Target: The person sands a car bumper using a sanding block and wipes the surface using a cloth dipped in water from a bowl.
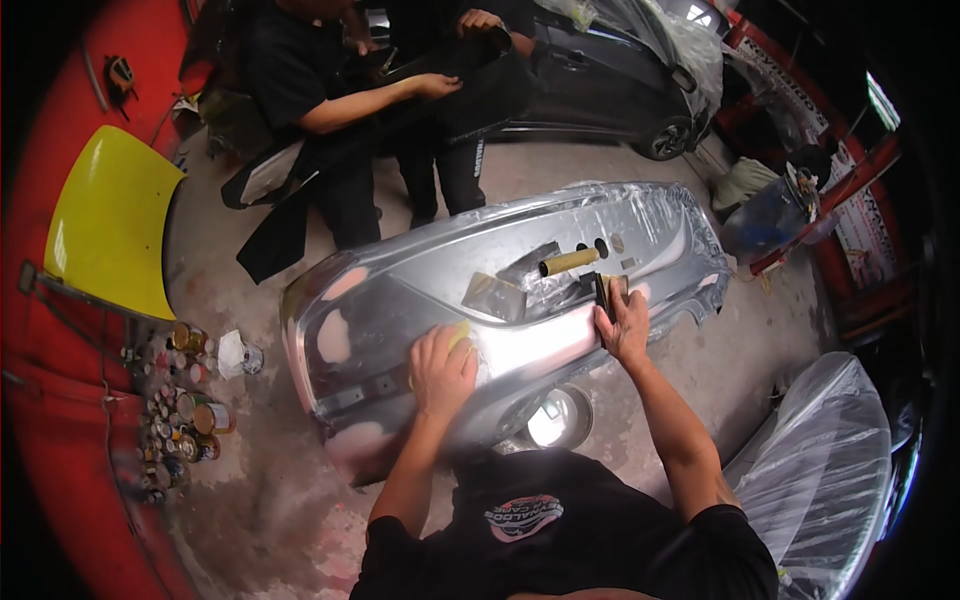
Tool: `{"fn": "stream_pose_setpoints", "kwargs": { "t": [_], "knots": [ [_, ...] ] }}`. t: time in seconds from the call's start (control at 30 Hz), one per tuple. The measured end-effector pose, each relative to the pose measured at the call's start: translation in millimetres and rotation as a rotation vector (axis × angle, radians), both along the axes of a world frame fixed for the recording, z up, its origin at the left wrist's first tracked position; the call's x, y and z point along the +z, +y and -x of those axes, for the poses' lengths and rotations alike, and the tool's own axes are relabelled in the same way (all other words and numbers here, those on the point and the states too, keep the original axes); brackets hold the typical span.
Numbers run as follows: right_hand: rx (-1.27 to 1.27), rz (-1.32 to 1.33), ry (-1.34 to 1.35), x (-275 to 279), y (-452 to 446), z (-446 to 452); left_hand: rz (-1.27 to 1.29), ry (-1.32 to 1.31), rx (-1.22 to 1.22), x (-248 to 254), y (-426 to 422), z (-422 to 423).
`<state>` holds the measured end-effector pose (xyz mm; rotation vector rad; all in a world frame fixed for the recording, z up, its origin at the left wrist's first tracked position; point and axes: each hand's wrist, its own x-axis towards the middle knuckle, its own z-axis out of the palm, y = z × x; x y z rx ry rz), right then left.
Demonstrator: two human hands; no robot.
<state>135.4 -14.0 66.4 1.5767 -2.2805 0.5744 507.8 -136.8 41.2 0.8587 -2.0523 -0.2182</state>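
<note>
A grey car bumper (400, 290) with pinkish filler patches lies crosswise in front of me, partly under clear plastic. On its left-middle surface rests my left hand (443, 372), its fingers over a yellow pad (460, 336). My right hand (625, 322) grips a dark, flat-edged block (603, 295) at the right end of the bright, shiny patch (535, 345). Just beyond that hand, a tan roll (569, 263) lies on the bumper. Left of the roll are grey sheets (494, 297) and crumpled plastic.
Two people in dark clothes (290, 75) handle a black panel beyond the bumper. A dark car (590, 80) stands behind. Paint cans (212, 418) and a yellow panel (115, 225) are at left; a plastic-wrapped part (825, 470) is at lower right. A round tin (560, 417) sits below the bumper.
</note>
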Motion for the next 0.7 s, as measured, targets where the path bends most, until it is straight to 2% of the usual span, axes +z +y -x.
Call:
{"fn": "stream_pose_setpoints", "kwargs": {
  "t": [0.7],
  "knots": [
    [0.003, 0.004, 0.007, -1.8, -0.5, 0.9, -0.010, -0.006, -0.004, -3.0, -0.3, -0.2]
  ]
}}
